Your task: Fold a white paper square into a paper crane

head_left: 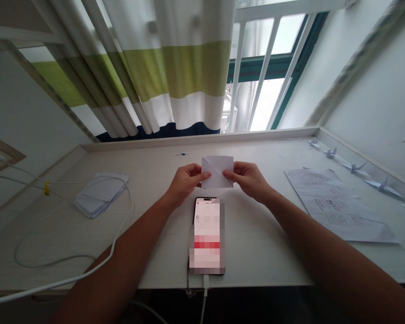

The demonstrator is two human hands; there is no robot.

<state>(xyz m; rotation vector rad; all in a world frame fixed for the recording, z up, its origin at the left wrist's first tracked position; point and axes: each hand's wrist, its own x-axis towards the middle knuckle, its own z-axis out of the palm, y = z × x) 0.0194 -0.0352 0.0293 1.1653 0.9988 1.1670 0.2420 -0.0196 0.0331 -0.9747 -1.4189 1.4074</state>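
Observation:
Between my two hands a small white square of paper point(217, 167) is held up above the desk, with crease lines crossing it. My left hand point(188, 179) pinches its left edge, thumb on the near face and fingers behind. On the opposite edge, my right hand point(247, 177) grips it the same way, its thumb pressed near the lower middle. Just below the paper lies a phone point(207, 234), screen lit and partly blurred out, with a white charging plug point(205, 281) in its lower end.
A stack of white paper sheets point(101, 194) lies at left, crossed by a white cable point(132, 204). Written sheets point(330, 202) lie at right. Several folded paper cranes point(354, 168) line the right edge. A small blue-and-white item point(183, 154) sits near the back ledge point(202, 138).

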